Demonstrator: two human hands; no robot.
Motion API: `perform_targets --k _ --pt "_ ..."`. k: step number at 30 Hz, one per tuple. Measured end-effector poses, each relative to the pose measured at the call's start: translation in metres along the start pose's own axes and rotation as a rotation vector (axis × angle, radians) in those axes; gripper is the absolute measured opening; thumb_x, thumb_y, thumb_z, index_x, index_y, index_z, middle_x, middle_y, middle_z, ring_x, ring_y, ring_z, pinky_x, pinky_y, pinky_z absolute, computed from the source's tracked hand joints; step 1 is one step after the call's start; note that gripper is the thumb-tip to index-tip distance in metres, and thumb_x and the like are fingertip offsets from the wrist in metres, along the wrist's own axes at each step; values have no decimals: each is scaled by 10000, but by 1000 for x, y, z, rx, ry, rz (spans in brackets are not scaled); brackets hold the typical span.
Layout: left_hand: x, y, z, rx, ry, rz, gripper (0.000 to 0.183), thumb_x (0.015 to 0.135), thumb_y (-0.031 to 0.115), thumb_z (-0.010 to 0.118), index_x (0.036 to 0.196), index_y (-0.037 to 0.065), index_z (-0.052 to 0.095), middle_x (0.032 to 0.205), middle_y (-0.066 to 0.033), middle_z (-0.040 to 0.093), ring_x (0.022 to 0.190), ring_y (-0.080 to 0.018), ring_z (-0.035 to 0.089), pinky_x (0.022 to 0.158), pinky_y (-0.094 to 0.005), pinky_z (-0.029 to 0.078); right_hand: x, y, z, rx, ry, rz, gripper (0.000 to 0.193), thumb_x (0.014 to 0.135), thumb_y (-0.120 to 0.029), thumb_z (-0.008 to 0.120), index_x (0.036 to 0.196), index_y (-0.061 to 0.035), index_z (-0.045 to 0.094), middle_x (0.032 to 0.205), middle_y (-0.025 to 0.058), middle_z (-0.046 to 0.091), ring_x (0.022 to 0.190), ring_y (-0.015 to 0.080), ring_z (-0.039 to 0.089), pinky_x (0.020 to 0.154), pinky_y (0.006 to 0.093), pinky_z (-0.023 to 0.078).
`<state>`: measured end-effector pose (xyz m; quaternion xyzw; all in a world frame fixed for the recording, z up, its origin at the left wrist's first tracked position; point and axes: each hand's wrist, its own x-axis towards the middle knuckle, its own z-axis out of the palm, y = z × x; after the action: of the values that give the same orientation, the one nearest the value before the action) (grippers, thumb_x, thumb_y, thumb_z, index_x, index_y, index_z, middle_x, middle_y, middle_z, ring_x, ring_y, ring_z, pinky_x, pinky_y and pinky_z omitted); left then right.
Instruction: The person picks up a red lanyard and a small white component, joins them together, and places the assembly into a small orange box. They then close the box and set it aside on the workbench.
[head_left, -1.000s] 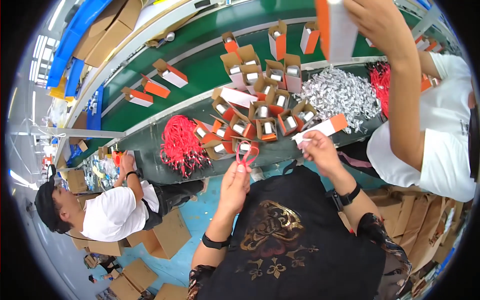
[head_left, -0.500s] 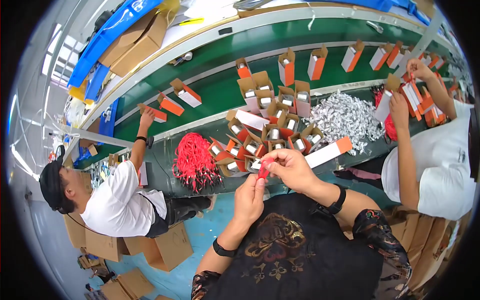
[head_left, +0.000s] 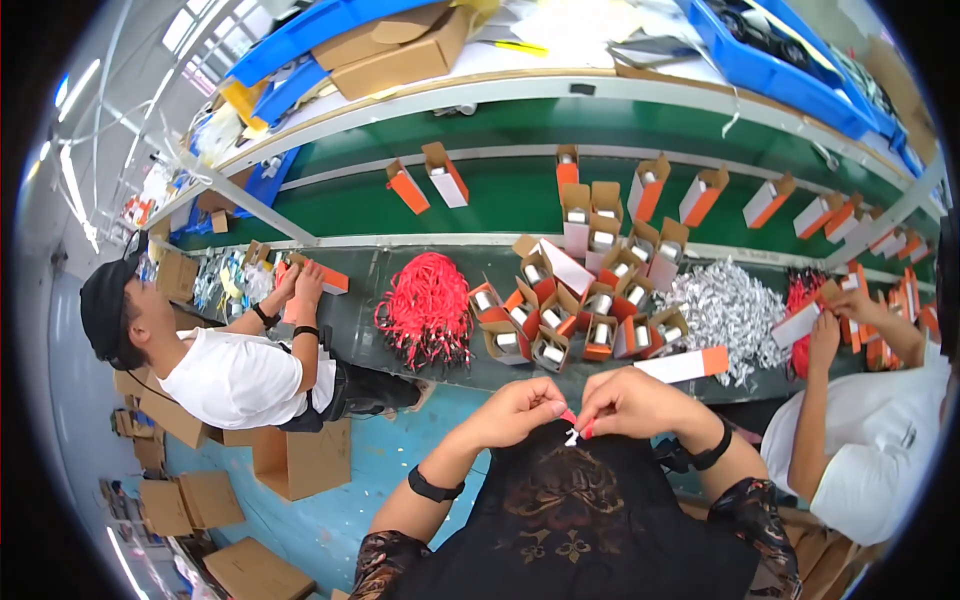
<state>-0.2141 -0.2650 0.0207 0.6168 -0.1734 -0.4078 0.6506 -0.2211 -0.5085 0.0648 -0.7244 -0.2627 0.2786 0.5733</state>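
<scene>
My left hand (head_left: 520, 412) and my right hand (head_left: 637, 402) meet in front of my chest, both in a pinch. Between their fingertips is a red cord (head_left: 568, 415), mostly hidden by the fingers. A small white piece (head_left: 571, 438) hangs at the cord, its kind too small to tell. Beyond my hands on the dark bench lies a heap of red cords (head_left: 425, 305) with black ends. A cluster of open orange-and-white boxes (head_left: 550, 318) with white items inside stands to its right. Further right is a pile of small silvery packets (head_left: 722, 312).
A white-and-orange box (head_left: 683, 365) lies at the bench's near edge. More open boxes (head_left: 704, 196) line the green conveyor (head_left: 510, 190). Co-workers in white shirts (head_left: 250, 375) handle boxes at left and right. Blue trays (head_left: 780, 65) sit on the shelf above; cartons (head_left: 300, 460) stand on the floor.
Both hands have come closer to my chest with the red cord, and a white piece now shows. The view has shifted. The left co-worker has drawn a box from the conveyor to the bench.
</scene>
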Motion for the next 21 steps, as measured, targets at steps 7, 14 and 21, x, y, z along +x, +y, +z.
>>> perform_targets --k 7,14,21 --pt "10 2 42 -16 347 76 80 951 118 589 987 49 573 928 -30 653 678 -54 520 590 -206 418 23 3 20 -784 658 -78 145 745 -56 715 887 -37 699 857 96 659 701 246 662 608 327 520" --pt "4 -12 19 -871 -9 68 111 928 154 631 968 68 571 905 -34 635 691 -101 547 625 -239 442 17 17 5 844 36 -6 137 757 66 697 892 40 685 823 111 700 716 163 670 645 260 536" --pt "1 8 32 105 455 14 168 899 68 655 1044 2 604 903 -33 659 802 -70 587 689 -227 489 14 5 9 -664 564 -95 63 734 -66 672 791 -81 649 724 94 609 676 311 631 587 397 503"
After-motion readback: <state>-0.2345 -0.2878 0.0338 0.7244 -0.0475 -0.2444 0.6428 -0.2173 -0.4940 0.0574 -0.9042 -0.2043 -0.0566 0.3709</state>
